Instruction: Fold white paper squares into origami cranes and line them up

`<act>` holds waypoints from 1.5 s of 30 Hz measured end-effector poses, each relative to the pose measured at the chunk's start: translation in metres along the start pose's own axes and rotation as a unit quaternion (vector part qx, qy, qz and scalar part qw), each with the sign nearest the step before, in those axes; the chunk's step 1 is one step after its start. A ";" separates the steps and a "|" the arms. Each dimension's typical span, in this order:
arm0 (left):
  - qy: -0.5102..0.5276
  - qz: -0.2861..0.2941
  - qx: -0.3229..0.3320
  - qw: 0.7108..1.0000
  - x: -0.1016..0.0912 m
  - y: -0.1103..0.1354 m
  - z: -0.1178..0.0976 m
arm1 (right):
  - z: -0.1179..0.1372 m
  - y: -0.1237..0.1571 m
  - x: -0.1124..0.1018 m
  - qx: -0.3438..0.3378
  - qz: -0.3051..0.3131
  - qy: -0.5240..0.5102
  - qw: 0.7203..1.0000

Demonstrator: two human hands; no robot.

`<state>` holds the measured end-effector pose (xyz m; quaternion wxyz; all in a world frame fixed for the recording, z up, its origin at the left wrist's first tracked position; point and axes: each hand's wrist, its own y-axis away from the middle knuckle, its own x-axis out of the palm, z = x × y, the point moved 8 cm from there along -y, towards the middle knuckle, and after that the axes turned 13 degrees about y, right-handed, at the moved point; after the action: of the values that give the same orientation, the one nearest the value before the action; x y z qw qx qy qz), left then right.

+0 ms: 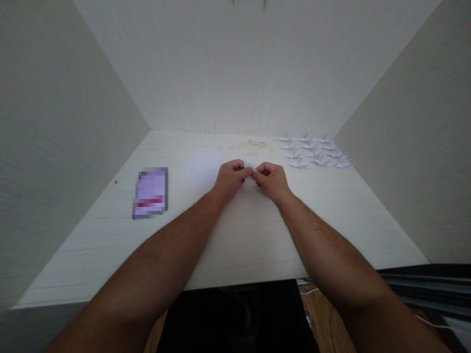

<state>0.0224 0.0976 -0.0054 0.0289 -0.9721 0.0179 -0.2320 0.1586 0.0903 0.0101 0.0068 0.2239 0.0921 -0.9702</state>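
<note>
Between my two hands, just above the middle of the white table, is a small folded piece of white paper [249,165], mostly covered by fingers. My left hand [232,177] pinches its left side between thumb and forefinger. From the other side my right hand [271,179] grips it with the fingertips, and the two thumbs nearly meet. How the paper is folded underneath is hidden. Beside my left hand a flat white sheet or stack of paper [203,166] lies on the table.
Several folded white paper cranes [312,149] stand in rows at the back right. A blurred purple rectangular object [151,189] lies on the left, with a small red spot [116,182] beyond it. Walls enclose the white table [243,245] at the back and both sides.
</note>
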 end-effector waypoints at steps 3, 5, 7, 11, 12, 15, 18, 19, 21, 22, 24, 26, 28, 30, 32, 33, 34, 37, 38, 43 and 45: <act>-0.002 -0.021 0.001 1.000 -0.004 -0.001 0.000 | -0.001 0.001 0.003 0.012 0.010 -0.003 1.000; -0.025 -0.028 0.013 0.999 -0.006 -0.002 -0.001 | -0.003 0.000 0.004 0.021 0.011 -0.005 1.000; -0.057 -0.033 0.026 0.997 -0.008 -0.002 -0.003 | -0.005 0.000 0.003 0.024 0.003 -0.005 1.000; -0.085 -0.042 0.030 0.995 -0.009 -0.001 -0.004 | -0.007 -0.001 0.000 0.026 -0.009 -0.006 1.000; -0.087 -0.044 0.029 0.995 -0.010 -0.001 -0.004 | -0.007 -0.001 0.000 0.025 -0.009 -0.005 1.000; -0.088 -0.047 0.025 0.995 -0.010 -0.001 -0.003 | -0.006 -0.001 -0.001 0.022 -0.009 0.004 1.000; -0.084 -0.049 0.023 0.995 -0.010 0.000 -0.003 | -0.006 -0.001 -0.002 0.019 -0.007 0.001 1.000; -0.082 -0.049 0.022 0.995 -0.010 0.000 -0.003 | -0.006 -0.001 -0.001 0.019 -0.006 -0.004 1.000; -0.070 -0.050 0.020 0.996 -0.010 -0.001 -0.003 | -0.005 -0.001 -0.001 0.017 -0.004 -0.013 1.000; -0.061 -0.050 0.019 0.997 -0.010 -0.001 -0.003 | -0.005 -0.002 -0.001 0.016 -0.004 -0.016 1.000; -0.041 -0.050 0.017 0.998 -0.009 -0.001 -0.003 | -0.003 -0.002 -0.001 0.015 -0.004 -0.024 1.000; -0.030 -0.051 0.012 0.998 -0.008 -0.001 -0.002 | -0.003 -0.002 0.000 0.016 -0.005 -0.031 0.999; -0.031 -0.050 0.012 0.998 -0.008 -0.001 -0.003 | -0.003 -0.002 0.002 0.019 0.001 -0.036 0.999; -0.044 -0.042 0.016 0.998 -0.007 -0.001 -0.003 | -0.003 -0.002 0.003 0.021 0.006 -0.030 0.999; -0.068 -0.034 0.024 0.997 -0.006 0.000 -0.004 | -0.003 -0.001 0.003 0.018 0.005 -0.014 1.000; -0.082 -0.034 0.029 0.996 -0.006 0.000 -0.005 | -0.002 -0.001 0.002 0.015 0.001 -0.003 1.000; -0.096 -0.036 0.033 0.994 -0.006 0.001 -0.006 | -0.001 -0.001 0.001 0.010 -0.003 0.008 1.000; -0.118 -0.044 0.035 0.991 -0.006 0.002 -0.007 | 0.002 -0.001 -0.002 -0.011 -0.012 0.033 0.999; -0.113 -0.041 0.029 0.992 -0.005 0.002 -0.006 | 0.003 -0.001 -0.002 -0.017 -0.015 0.037 0.999; -0.018 -0.025 -0.002 1.000 -0.001 0.001 -0.002 | 0.004 -0.001 -0.001 -0.026 -0.021 0.024 0.999; 0.015 -0.032 -0.015 0.999 -0.001 0.001 -0.001 | 0.005 -0.001 0.000 -0.025 -0.019 0.019 0.999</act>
<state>0.0207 0.0963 -0.0048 0.0071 -0.9688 -0.0093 -0.2475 0.1564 0.0907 0.0144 -0.0081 0.2403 0.1207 -0.9631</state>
